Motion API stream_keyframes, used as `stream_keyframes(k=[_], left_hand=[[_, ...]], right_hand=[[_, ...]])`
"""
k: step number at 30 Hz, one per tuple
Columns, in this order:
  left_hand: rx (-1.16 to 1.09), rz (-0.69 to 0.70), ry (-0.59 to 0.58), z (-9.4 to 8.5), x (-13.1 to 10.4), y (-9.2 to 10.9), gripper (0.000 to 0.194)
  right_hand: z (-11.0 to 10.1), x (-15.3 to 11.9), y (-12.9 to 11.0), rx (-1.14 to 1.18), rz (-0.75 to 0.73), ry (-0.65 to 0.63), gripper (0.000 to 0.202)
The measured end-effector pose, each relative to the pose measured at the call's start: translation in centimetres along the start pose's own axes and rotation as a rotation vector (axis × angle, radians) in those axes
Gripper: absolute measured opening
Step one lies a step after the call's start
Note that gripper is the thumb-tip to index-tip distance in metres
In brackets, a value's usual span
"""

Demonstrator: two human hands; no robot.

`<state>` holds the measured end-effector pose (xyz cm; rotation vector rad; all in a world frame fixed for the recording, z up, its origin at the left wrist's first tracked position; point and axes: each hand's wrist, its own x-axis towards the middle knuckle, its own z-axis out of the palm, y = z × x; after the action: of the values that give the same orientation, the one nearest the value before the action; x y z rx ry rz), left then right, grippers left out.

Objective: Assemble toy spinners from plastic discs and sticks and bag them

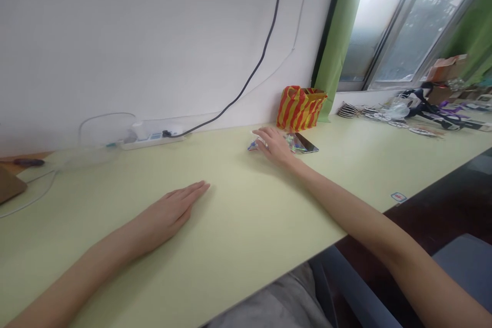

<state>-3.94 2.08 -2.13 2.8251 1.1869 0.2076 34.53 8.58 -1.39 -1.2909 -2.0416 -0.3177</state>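
My left hand (pixel 175 211) lies flat on the pale yellow table (pixel 246 246), its fingers stretched out and together, with nothing in them. Farther off to the right, my right hand (pixel 273 144) rests over a clear plastic packet (pixel 291 141) with small blue and green pieces in it. Its fingers are slightly bent and apart, and the hand covers the packet's middle. Just right of the packet, touching or nearly touching it, lies a dark smartphone (pixel 306 142).
A red and yellow striped bag (pixel 302 108) stands behind the packet by the wall. At the back left lies a white power strip (pixel 151 138) with a black cable (pixel 265 54) plugged in. Black frame parts (pixel 426 107) and several discs crowd the far right. A sticker (pixel 398 197) marks the front edge.
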Motion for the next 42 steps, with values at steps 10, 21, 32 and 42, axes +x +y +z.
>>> stream_keyframes(k=[10, 21, 32, 42], left_hand=[[-0.022, 0.021, -0.022, -0.6, 0.3, 1.2, 0.051], [-0.034, 0.025, -0.067, -0.7, 0.2, 1.4, 0.051], [-0.044, 0.008, -0.096, -1.0, 0.2, 2.0, 0.052], [-0.036, 0.027, -0.059, 0.1, 0.2, 1.0, 0.052]], right_hand=[[1.9, -1.9, -9.5, 0.261, -0.309, -0.447, 0.053], [1.8, -2.2, -8.2, 0.381, -0.179, -0.588, 0.059], [2.0, -2.4, -7.9, 0.384, -0.206, -0.581, 0.057], [2.1, -2.2, -7.7, 0.348, -0.216, -0.599, 0.060]])
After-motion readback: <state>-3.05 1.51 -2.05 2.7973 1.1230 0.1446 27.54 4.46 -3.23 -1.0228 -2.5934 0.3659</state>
